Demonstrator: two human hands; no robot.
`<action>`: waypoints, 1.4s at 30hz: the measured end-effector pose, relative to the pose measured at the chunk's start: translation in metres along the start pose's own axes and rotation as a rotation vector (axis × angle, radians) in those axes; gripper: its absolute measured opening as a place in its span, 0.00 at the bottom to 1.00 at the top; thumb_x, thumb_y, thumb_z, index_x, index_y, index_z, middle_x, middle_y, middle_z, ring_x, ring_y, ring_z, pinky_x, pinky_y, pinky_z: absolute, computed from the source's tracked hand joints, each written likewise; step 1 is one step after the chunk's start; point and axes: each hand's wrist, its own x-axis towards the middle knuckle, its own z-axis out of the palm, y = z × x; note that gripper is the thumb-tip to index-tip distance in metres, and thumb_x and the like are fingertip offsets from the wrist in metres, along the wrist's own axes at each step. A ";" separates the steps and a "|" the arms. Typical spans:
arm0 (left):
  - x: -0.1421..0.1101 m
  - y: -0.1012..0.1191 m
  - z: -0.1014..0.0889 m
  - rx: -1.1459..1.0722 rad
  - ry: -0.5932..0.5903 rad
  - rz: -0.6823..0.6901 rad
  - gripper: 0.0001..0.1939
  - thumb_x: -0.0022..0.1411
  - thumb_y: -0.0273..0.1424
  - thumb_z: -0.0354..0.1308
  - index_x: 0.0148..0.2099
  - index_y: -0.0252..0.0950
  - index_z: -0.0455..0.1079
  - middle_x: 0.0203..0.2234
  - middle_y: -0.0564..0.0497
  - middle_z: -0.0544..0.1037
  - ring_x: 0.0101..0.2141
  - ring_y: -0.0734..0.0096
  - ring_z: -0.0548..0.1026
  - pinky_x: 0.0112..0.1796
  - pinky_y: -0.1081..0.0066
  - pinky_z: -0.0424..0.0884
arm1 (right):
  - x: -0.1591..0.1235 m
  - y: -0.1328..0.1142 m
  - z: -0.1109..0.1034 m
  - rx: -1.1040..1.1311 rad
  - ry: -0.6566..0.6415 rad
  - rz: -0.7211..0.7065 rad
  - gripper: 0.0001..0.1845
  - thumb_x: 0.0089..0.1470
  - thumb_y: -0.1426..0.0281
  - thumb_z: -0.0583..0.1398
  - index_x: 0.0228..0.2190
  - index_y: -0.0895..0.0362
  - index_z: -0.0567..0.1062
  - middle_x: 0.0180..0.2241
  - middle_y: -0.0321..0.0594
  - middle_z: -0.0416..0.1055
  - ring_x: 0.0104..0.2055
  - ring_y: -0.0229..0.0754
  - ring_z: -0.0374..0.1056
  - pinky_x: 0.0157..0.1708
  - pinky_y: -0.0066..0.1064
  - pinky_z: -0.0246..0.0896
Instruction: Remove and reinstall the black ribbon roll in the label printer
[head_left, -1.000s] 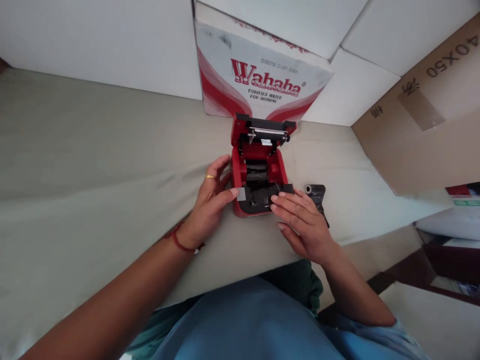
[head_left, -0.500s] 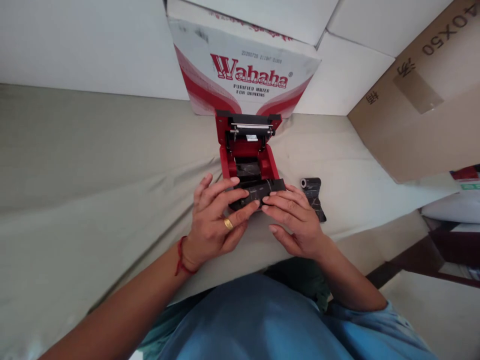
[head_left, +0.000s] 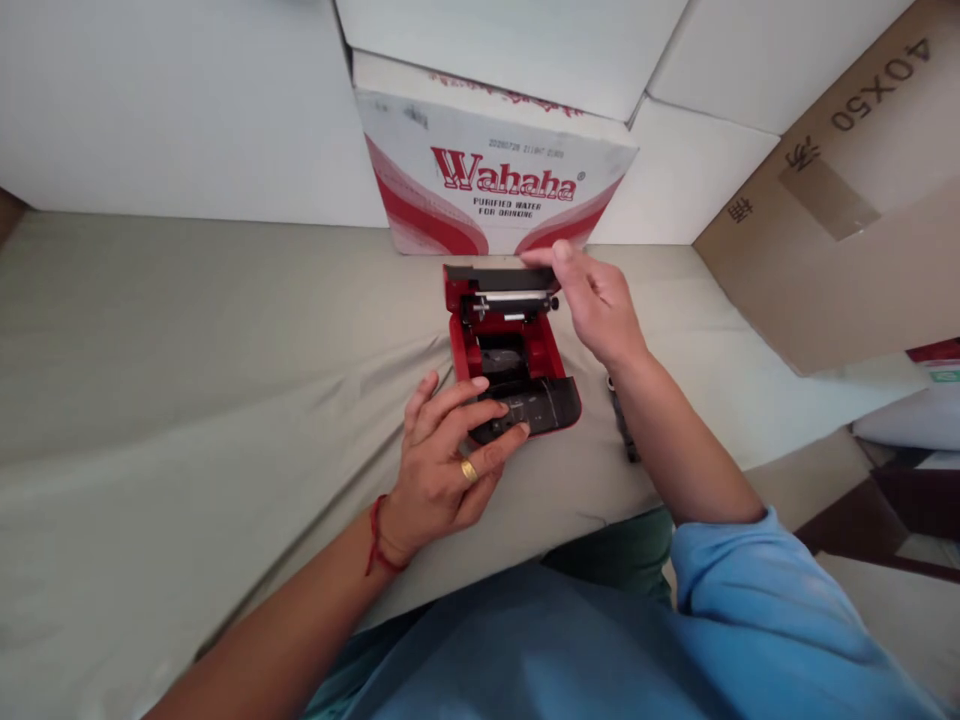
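A small red and black printer (head_left: pixel 546 352) stands on the cloth with its lid (head_left: pixel 491 277) raised. Under the lid a metal bar and a dark roller show, and dark film lies in the bay below. Dark, marbled film (head_left: pixel 544 408) also lies across the front ledge. My left hand (head_left: pixel 451 455) rests there with fingers stretched out and spread, their tips on the film. My right hand (head_left: pixel 600 305) holds the lid's upper right corner, its fingers partly hidden behind it. A dark film roll (head_left: pixel 622 420) lies to the right, mostly covered by my right forearm.
A white and red water carton (head_left: pixel 510 190) stands close behind the printer, with white boxes (head_left: pixel 187 110) around it. A brown cardboard box (head_left: pixel 840 220) stands at the right. Pale, creased cloth (head_left: pixel 225 330) covers the table.
My right hand has left the front ledge and moved up to the lid, which looks tilted further down. My left hand stays on the front film. The view has shifted slightly.
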 end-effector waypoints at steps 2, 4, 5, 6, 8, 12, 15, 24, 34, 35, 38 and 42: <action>0.002 0.004 -0.001 0.030 -0.010 -0.003 0.28 0.72 0.26 0.65 0.68 0.59 0.82 0.55 0.52 0.88 0.68 0.51 0.80 0.81 0.35 0.61 | -0.023 0.000 0.000 0.007 0.068 -0.073 0.35 0.86 0.45 0.50 0.53 0.50 0.92 0.55 0.42 0.92 0.61 0.50 0.87 0.76 0.50 0.71; 0.003 0.009 -0.001 0.058 -0.011 -0.024 0.24 0.74 0.26 0.64 0.66 0.56 0.83 0.56 0.51 0.88 0.69 0.53 0.79 0.80 0.37 0.63 | -0.051 0.002 0.000 -0.014 0.121 -0.158 0.30 0.85 0.47 0.53 0.52 0.47 0.92 0.55 0.39 0.92 0.63 0.51 0.87 0.81 0.55 0.64; 0.003 0.011 -0.002 0.069 -0.002 -0.034 0.23 0.74 0.26 0.63 0.65 0.54 0.83 0.56 0.50 0.88 0.70 0.53 0.78 0.80 0.39 0.64 | -0.065 0.004 0.000 -0.028 0.122 -0.204 0.28 0.86 0.50 0.54 0.53 0.46 0.91 0.56 0.38 0.92 0.65 0.51 0.86 0.83 0.56 0.61; 0.003 0.013 -0.002 0.076 0.012 -0.037 0.22 0.74 0.25 0.64 0.64 0.53 0.83 0.56 0.49 0.87 0.71 0.53 0.77 0.79 0.40 0.65 | -0.077 0.008 0.001 -0.041 0.108 -0.246 0.25 0.86 0.53 0.55 0.55 0.45 0.91 0.58 0.38 0.92 0.67 0.52 0.85 0.84 0.57 0.59; 0.003 0.015 -0.002 0.086 0.030 -0.039 0.22 0.73 0.25 0.64 0.62 0.52 0.84 0.58 0.47 0.85 0.72 0.52 0.75 0.78 0.41 0.67 | -0.096 0.015 0.004 -0.064 0.067 -0.307 0.21 0.85 0.58 0.56 0.59 0.44 0.89 0.62 0.39 0.90 0.70 0.51 0.83 0.85 0.58 0.58; 0.002 0.014 -0.003 0.081 0.025 -0.029 0.23 0.72 0.23 0.65 0.62 0.52 0.84 0.60 0.47 0.84 0.74 0.50 0.72 0.78 0.41 0.67 | -0.114 0.025 0.010 -0.038 0.031 -0.299 0.21 0.84 0.64 0.57 0.65 0.44 0.87 0.67 0.41 0.87 0.74 0.51 0.80 0.80 0.56 0.68; 0.003 0.009 -0.004 -0.018 0.002 -0.059 0.27 0.74 0.26 0.65 0.70 0.53 0.79 0.60 0.47 0.84 0.71 0.49 0.77 0.78 0.39 0.66 | -0.115 0.025 0.013 0.038 0.020 -0.289 0.21 0.84 0.66 0.58 0.65 0.46 0.88 0.66 0.43 0.87 0.74 0.50 0.80 0.77 0.55 0.74; -0.010 -0.036 0.005 -0.558 0.154 -0.586 0.41 0.74 0.51 0.74 0.82 0.62 0.64 0.81 0.51 0.67 0.84 0.44 0.61 0.86 0.39 0.51 | -0.123 0.016 0.033 0.147 0.199 -0.234 0.22 0.84 0.62 0.56 0.58 0.47 0.90 0.64 0.43 0.89 0.74 0.53 0.80 0.76 0.60 0.74; -0.016 -0.056 0.017 -0.905 0.015 -0.755 0.61 0.66 0.54 0.80 0.87 0.74 0.45 0.92 0.62 0.41 0.91 0.45 0.31 0.87 0.35 0.29 | -0.166 0.005 0.025 -0.078 0.241 -0.448 0.23 0.76 0.73 0.60 0.63 0.49 0.88 0.55 0.46 0.92 0.62 0.54 0.85 0.66 0.55 0.81; -0.016 -0.057 0.020 -0.899 0.022 -0.754 0.61 0.66 0.55 0.80 0.87 0.74 0.44 0.92 0.63 0.39 0.91 0.45 0.31 0.87 0.36 0.29 | -0.167 0.005 0.026 -0.082 0.235 -0.453 0.23 0.76 0.74 0.60 0.63 0.50 0.87 0.55 0.47 0.92 0.61 0.54 0.85 0.66 0.55 0.81; -0.016 -0.054 0.026 -0.865 0.056 -0.725 0.60 0.67 0.57 0.78 0.88 0.72 0.44 0.92 0.61 0.41 0.91 0.46 0.32 0.88 0.38 0.30 | -0.167 0.004 0.026 -0.103 0.228 -0.466 0.22 0.75 0.75 0.61 0.62 0.52 0.87 0.55 0.48 0.92 0.60 0.53 0.86 0.67 0.55 0.81; -0.014 -0.047 0.030 -0.828 0.073 -0.708 0.56 0.71 0.53 0.74 0.88 0.65 0.46 0.91 0.57 0.43 0.90 0.45 0.36 0.88 0.39 0.35 | -0.155 -0.002 0.010 -0.089 0.169 -0.495 0.16 0.75 0.74 0.63 0.55 0.53 0.89 0.51 0.47 0.93 0.55 0.53 0.88 0.65 0.53 0.83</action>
